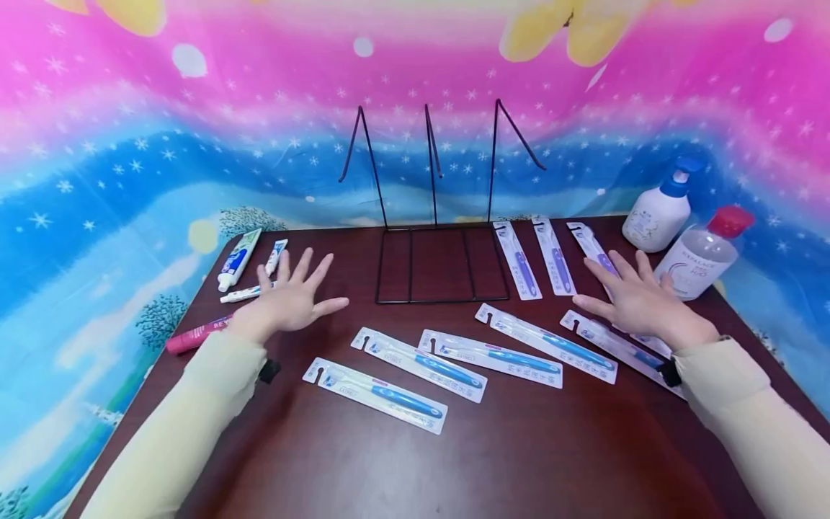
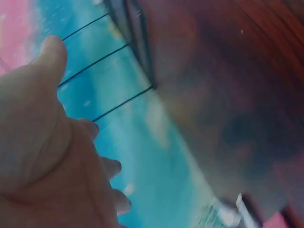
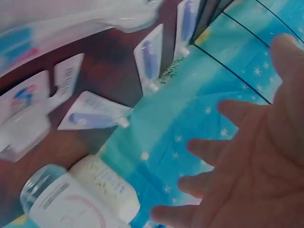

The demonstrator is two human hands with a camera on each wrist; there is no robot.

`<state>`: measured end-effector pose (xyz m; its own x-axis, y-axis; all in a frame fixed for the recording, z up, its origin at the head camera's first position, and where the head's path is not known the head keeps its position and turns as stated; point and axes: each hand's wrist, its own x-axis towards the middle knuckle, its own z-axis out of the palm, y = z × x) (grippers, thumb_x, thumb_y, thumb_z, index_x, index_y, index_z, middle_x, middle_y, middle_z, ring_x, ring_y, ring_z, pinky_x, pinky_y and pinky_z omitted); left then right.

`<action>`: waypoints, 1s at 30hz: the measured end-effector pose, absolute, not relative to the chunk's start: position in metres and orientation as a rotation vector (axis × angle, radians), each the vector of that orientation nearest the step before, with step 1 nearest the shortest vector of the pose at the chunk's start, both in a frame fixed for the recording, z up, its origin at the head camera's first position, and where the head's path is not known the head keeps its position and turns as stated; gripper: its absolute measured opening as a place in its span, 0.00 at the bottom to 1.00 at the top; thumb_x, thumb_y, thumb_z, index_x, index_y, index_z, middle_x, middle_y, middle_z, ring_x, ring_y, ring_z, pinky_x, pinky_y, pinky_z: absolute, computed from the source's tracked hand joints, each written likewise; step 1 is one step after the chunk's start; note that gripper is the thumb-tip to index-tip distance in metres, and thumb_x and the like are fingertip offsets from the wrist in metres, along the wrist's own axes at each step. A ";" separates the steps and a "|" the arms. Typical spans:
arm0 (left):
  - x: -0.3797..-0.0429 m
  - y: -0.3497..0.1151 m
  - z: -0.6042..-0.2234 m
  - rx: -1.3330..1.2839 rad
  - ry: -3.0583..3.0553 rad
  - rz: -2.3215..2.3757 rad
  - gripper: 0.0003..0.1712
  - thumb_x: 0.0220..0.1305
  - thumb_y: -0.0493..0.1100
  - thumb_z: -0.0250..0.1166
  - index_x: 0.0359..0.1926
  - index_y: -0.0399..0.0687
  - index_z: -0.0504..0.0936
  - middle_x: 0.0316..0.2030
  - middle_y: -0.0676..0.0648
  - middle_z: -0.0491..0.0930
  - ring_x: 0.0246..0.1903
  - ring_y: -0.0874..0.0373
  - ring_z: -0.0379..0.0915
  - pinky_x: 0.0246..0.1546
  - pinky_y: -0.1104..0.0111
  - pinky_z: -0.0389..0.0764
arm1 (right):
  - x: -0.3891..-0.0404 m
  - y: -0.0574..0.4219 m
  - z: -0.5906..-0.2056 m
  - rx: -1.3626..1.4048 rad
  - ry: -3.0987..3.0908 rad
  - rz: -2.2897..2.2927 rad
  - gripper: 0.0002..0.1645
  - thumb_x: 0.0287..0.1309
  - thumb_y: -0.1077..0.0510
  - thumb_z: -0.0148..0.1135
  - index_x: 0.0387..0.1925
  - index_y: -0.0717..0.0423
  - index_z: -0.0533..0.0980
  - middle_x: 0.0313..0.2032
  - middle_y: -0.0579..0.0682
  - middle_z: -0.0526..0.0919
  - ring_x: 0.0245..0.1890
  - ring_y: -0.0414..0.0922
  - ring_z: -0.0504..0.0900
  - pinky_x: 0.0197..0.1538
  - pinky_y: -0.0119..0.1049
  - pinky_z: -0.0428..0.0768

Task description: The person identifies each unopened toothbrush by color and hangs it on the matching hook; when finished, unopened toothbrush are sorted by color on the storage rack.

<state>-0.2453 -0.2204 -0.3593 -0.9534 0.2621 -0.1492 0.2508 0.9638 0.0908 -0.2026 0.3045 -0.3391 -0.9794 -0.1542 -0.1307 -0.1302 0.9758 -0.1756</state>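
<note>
My left hand (image 1: 285, 299) is spread palm down over the left side of the table, holding nothing. Beneath and around it lie a green-and-white toothpaste tube (image 1: 240, 261), two small toothpaste tubes (image 1: 277, 256) and a pink tube (image 1: 197, 336). On the right, my right hand (image 1: 638, 299) also has its fingers spread and grips nothing. It overlaps a purple packaged toothbrush (image 1: 593, 249) and is close to a dark-blue packaged toothbrush (image 1: 606, 339), both partly hidden. In the right wrist view the palm and fingers (image 3: 206, 154) appear with bottles and packages beyond.
A black wire rack (image 1: 443, 300) with three upright hooks stands at the table's back. Several blue packaged toothbrushes (image 1: 376, 395) lie across the middle, and two purple ones (image 1: 519, 263) beside the rack. A white pump bottle (image 1: 656, 216) and a red-capped clear bottle (image 1: 697, 263) stand back right.
</note>
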 end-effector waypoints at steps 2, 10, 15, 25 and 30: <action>-0.263 -0.210 -0.362 0.441 2.893 0.127 0.54 0.51 0.81 0.39 0.71 0.65 0.28 0.70 0.40 0.26 0.63 0.34 0.11 0.50 0.34 0.20 | -0.212 0.301 -0.334 -0.221 2.950 -0.261 0.58 0.47 0.20 0.43 0.71 0.49 0.47 0.67 0.69 0.44 0.64 0.69 0.30 0.55 0.71 0.37; -0.336 -0.176 -0.372 0.644 2.702 0.165 0.51 0.58 0.74 0.45 0.72 0.61 0.32 0.71 0.44 0.30 0.66 0.34 0.22 0.55 0.34 0.40 | -0.269 0.272 -0.331 -0.236 2.909 -0.294 0.43 0.58 0.37 0.55 0.63 0.64 0.64 0.58 0.68 0.66 0.59 0.66 0.61 0.56 0.61 0.61; -0.354 -0.176 -0.384 0.703 2.655 0.117 0.50 0.58 0.74 0.45 0.72 0.61 0.34 0.71 0.46 0.31 0.66 0.35 0.24 0.57 0.36 0.42 | -0.295 0.251 -0.339 -0.136 2.849 -0.320 0.35 0.59 0.46 0.58 0.59 0.66 0.67 0.56 0.69 0.68 0.56 0.64 0.66 0.54 0.59 0.65; -0.368 -0.187 -0.420 0.766 2.624 0.077 0.52 0.53 0.80 0.37 0.71 0.64 0.31 0.71 0.47 0.27 0.67 0.41 0.21 0.61 0.43 0.33 | -0.321 0.238 -0.367 -0.139 2.895 -0.216 0.25 0.59 0.50 0.57 0.46 0.69 0.75 0.41 0.64 0.78 0.40 0.56 0.76 0.47 0.51 0.72; -0.369 -0.185 -0.422 0.727 2.618 0.000 0.52 0.52 0.81 0.35 0.71 0.67 0.29 0.71 0.49 0.25 0.67 0.44 0.19 0.62 0.45 0.34 | -0.335 0.230 -0.370 -0.126 2.917 -0.160 0.26 0.58 0.46 0.58 0.37 0.69 0.75 0.34 0.61 0.78 0.32 0.53 0.76 0.41 0.50 0.74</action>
<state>-0.3687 -0.1855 -0.4219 -0.7745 0.4930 -0.3963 0.4930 0.8630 0.1103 -0.3347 0.2303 -0.3700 -0.9727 -0.0968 -0.2111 -0.0732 0.9904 -0.1170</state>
